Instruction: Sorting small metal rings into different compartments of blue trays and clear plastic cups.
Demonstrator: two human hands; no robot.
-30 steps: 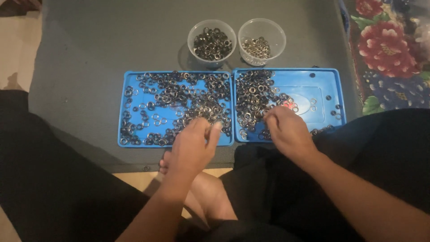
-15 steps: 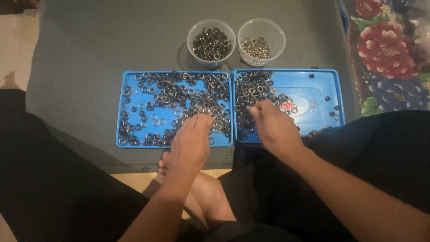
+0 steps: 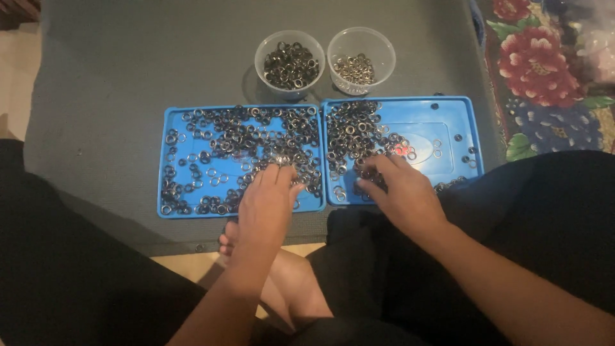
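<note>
Two blue trays lie side by side on a grey mat. The left tray is strewn with several small metal rings, dark and silvery. My left hand rests palm down at that tray's near right corner, fingertips spread on the rings. The right tray has rings heaped on its left half. My right hand lies over this tray's near edge, fingers bent onto the rings; whether it pinches one is hidden.
Two clear plastic cups stand behind the trays: the left cup holds dark rings, the right cup holds silvery ones. A flowered cloth lies at the right. My black-clad legs and a bare foot are near.
My right hand slid left across the right tray toward its ring heap. My left hand stayed at the left tray's near right corner, shifting only slightly.
</note>
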